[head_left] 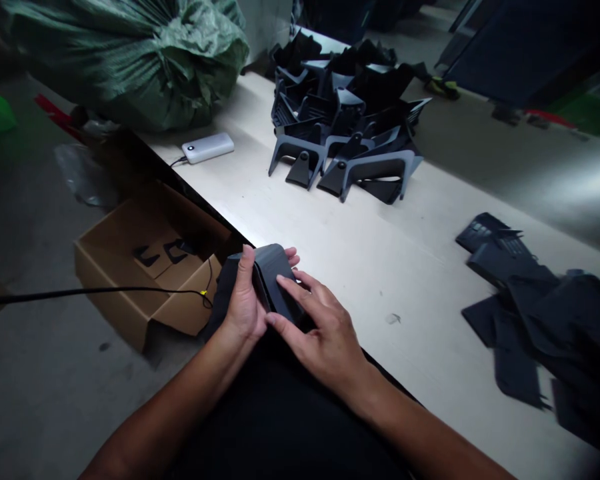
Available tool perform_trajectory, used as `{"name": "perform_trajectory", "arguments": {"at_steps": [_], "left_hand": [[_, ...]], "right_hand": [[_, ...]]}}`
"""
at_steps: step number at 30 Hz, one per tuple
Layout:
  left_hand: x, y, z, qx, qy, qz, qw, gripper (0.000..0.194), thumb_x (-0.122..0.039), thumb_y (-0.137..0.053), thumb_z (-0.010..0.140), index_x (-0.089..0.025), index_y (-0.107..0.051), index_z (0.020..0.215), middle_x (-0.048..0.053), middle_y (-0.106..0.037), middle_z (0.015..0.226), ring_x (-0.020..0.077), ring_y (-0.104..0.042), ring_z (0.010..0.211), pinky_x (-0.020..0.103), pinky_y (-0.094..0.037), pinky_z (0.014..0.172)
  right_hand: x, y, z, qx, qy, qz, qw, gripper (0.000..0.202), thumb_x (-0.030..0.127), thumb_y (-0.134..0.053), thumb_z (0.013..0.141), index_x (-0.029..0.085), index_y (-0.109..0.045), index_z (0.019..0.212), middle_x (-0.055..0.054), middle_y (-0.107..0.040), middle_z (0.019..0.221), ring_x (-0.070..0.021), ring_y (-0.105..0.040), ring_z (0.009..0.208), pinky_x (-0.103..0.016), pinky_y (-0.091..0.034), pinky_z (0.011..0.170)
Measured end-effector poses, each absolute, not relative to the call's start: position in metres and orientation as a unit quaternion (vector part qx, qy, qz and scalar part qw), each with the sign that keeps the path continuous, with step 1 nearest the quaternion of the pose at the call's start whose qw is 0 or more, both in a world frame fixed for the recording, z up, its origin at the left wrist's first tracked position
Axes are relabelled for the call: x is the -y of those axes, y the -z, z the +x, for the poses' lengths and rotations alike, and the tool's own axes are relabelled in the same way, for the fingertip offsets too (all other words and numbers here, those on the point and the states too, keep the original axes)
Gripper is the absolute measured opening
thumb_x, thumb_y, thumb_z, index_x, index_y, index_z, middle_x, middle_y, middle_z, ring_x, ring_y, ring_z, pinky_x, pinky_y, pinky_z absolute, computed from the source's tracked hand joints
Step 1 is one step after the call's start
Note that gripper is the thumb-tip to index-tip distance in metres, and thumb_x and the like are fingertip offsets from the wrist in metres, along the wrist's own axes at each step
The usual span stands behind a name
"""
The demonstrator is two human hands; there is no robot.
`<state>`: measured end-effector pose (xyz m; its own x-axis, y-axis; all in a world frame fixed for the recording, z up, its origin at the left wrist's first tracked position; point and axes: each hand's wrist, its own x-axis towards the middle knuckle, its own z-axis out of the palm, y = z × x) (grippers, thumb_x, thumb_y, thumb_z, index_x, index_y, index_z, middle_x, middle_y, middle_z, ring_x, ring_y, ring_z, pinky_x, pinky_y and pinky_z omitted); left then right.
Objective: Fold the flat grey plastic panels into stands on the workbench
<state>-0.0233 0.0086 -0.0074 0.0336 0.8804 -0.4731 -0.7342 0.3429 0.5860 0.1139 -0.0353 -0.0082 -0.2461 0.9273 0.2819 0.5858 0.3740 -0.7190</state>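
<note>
A dark grey plastic part (279, 275) with a bent, rounded end is held between both hands at the near edge of the table. My left hand (247, 301) is closed round its left side, thumb up along the edge and fingertips showing beyond its far side. On the upper face of the part lie the fingers of my right hand (325, 327), with the thumb at its lower edge. The part's lower end is hidden behind my right hand.
Bracket-shaped black and grey parts (350, 113) are heaped at the back of the white table (300, 220). Flat black panels (540, 307) lie piled at the right. A white power bank (208, 148), a green sack (130, 60) and an open cardboard box (115, 293) are on the left.
</note>
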Motion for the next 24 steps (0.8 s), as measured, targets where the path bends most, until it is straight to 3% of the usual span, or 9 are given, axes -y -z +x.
{"name": "perform_trajectory", "arguments": {"at_steps": [7, 11, 14, 17, 19, 22, 24], "left_hand": [[-0.006, 0.002, -0.026, -0.378, -0.581, 0.104, 0.714, 0.066, -0.074, -0.066, 0.086, -0.013, -0.081, 0.102, 0.014, -0.082, 0.109, 0.0259, -0.076, 0.102, 0.036, -0.060, 0.092], [-0.009, 0.002, -0.027, -0.311, -0.582, 0.131, 0.740, 0.051, -0.060, -0.068, 0.087, -0.016, -0.080, 0.109, 0.014, -0.080, 0.120, 0.0296, -0.075, 0.105, 0.042, -0.060, 0.093], [-0.011, 0.008, -0.021, -0.275, -0.563, 0.170, 0.760, 0.058, -0.061, -0.067, 0.086, -0.014, -0.080, 0.117, 0.015, -0.079, 0.122, 0.0308, -0.075, 0.107, 0.041, -0.059, 0.097], [-0.013, 0.011, -0.017, -0.247, -0.528, 0.195, 0.789, 0.068, -0.063, -0.069, 0.084, -0.012, -0.076, 0.127, 0.015, -0.081, 0.113, 0.0290, -0.077, 0.101, 0.038, -0.059, 0.095], [-0.018, 0.009, -0.019, -0.245, -0.539, 0.190, 0.783, 0.068, -0.063, -0.069, 0.085, -0.011, -0.074, 0.130, 0.016, -0.079, 0.121, 0.0290, -0.075, 0.107, 0.037, -0.058, 0.098], [-0.031, -0.001, -0.029, -0.274, -0.591, 0.108, 0.751, 0.057, -0.064, -0.065, 0.089, -0.013, -0.074, 0.113, 0.017, -0.078, 0.122, 0.0297, -0.073, 0.115, 0.041, -0.057, 0.103], [-0.038, -0.010, -0.036, -0.296, -0.602, 0.038, 0.741, 0.044, -0.059, -0.066, 0.090, -0.016, -0.071, 0.096, 0.011, -0.079, 0.096, 0.0247, -0.077, 0.096, 0.041, -0.060, 0.098]], "right_hand": [[0.032, 0.001, 0.117, 0.749, -0.264, -0.492, 0.357, 0.054, 0.039, -0.081, 0.091, 0.029, -0.067, 0.142, -0.015, -0.064, 0.147, -0.0338, -0.063, 0.133, -0.056, -0.056, 0.109], [0.009, -0.005, 0.121, 0.631, -0.420, -0.489, 0.432, 0.049, 0.041, -0.082, 0.090, 0.032, -0.069, 0.136, -0.007, -0.074, 0.129, -0.0246, -0.073, 0.107, -0.045, -0.063, 0.094], [-0.007, -0.008, 0.118, 0.532, -0.530, -0.466, 0.467, 0.041, 0.044, -0.080, 0.090, 0.026, -0.072, 0.125, -0.006, -0.077, 0.119, -0.0224, -0.073, 0.102, -0.039, -0.061, 0.091], [-0.014, -0.010, 0.113, 0.477, -0.619, -0.432, 0.450, 0.036, 0.049, -0.077, 0.092, 0.022, -0.075, 0.115, -0.005, -0.079, 0.104, -0.0209, -0.073, 0.095, -0.036, -0.060, 0.087], [-0.013, -0.010, 0.112, 0.469, -0.638, -0.423, 0.440, 0.036, 0.051, -0.077, 0.091, 0.021, -0.076, 0.111, -0.004, -0.077, 0.096, -0.0186, -0.070, 0.084, -0.033, -0.058, 0.080], [-0.010, -0.009, 0.115, 0.497, -0.622, -0.428, 0.428, 0.030, 0.048, -0.082, 0.087, 0.021, -0.075, 0.098, 0.001, -0.071, 0.084, -0.0152, -0.063, 0.076, -0.028, -0.053, 0.073], [-0.006, -0.007, 0.117, 0.518, -0.625, -0.427, 0.398, 0.028, 0.046, -0.083, 0.086, 0.021, -0.072, 0.091, 0.002, -0.066, 0.081, -0.0148, -0.059, 0.075, -0.027, -0.050, 0.070]]}}
